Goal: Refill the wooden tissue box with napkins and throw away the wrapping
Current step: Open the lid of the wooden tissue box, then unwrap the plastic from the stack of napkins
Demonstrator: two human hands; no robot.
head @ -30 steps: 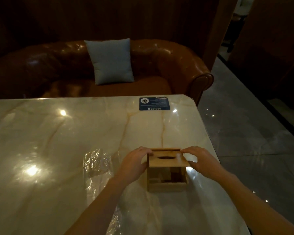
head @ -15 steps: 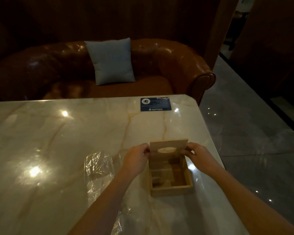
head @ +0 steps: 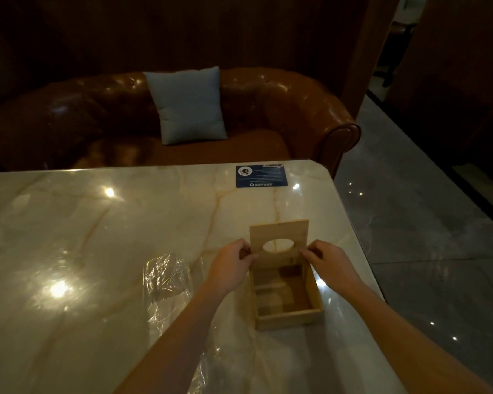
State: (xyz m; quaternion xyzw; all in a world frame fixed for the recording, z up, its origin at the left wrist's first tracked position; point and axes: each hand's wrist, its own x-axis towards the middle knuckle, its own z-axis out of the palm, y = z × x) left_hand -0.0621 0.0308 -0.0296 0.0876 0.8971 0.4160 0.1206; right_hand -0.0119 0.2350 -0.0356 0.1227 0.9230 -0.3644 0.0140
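On the marble table point(head: 97, 251) we're keeping the wooden tissue box point(head: 289, 314) open between our hands, left hand point(head: 229, 265) and right hand point(head: 329, 263) pinching its upright lid point(head: 279, 234), clear wrapping point(head: 165, 277) lying left.
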